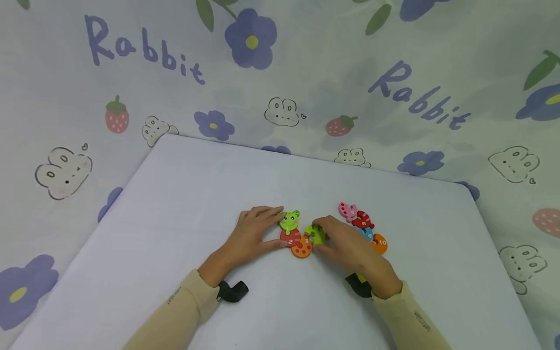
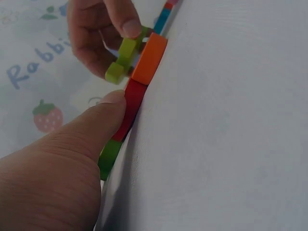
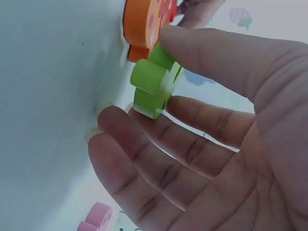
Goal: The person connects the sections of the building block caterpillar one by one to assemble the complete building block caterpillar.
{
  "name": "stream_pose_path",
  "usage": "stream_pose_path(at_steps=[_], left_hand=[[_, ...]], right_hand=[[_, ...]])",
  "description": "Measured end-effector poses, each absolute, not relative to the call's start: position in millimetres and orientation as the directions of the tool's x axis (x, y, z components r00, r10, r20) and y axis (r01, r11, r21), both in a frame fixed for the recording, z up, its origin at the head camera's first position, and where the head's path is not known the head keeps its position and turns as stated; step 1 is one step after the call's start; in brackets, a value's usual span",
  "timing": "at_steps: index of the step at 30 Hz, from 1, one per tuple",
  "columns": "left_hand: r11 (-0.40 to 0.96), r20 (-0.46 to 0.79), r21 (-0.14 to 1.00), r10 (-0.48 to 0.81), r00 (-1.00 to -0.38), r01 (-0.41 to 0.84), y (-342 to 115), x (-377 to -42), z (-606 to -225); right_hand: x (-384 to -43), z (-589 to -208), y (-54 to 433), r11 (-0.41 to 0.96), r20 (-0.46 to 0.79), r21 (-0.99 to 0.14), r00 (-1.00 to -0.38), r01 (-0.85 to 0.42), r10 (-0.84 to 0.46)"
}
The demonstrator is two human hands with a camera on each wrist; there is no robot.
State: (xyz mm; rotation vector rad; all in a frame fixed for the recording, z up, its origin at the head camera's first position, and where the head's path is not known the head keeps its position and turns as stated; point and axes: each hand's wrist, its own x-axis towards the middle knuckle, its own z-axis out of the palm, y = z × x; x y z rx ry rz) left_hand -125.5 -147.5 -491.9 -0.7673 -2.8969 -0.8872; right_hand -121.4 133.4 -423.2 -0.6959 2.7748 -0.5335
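The right hand point(image 1: 345, 245) pinches the green piece point(image 3: 149, 78) just beside the orange 3 piece point(image 1: 302, 250). Pushed in crooked, it could bump that loose, because the left hand point(image 1: 250, 236), fingers loose, only touches the red 2 piece point(image 1: 289, 236).

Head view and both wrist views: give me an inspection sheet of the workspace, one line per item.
Surface: white-covered table.
Job's things: green face piece, red 2 piece and orange 3 piece touch in a chain; light green piece beside it; right of them, pink piece, red 8 piece, blue piece, orange 10 piece.
Clutter: yellow-green item, mostly hidden.
Hands: left hand touches red 2 piece; right hand pinches light green piece; black devices at both wrists.
Cables: nothing seen.
Surroundings: cloth printed with rabbits, strawberries, flowers and lettering.
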Motion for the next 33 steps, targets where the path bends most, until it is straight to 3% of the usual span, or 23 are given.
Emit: stream_pose_path(at_steps=[12,33], left_hand=[[0.716,0.194,0.514,0.440,-0.877,0.473,-149,-124,-490],[0.727,0.161,0.511,0.444,-0.881,0.459,-143,-130,-490]], right_hand=[[-130,-429,125,0.800,-0.126,-0.358,-0.824,-0.481,-0.552],[-139,-434,135,0.754,-0.122,-0.436,-0.798,-0.491,-0.590]])
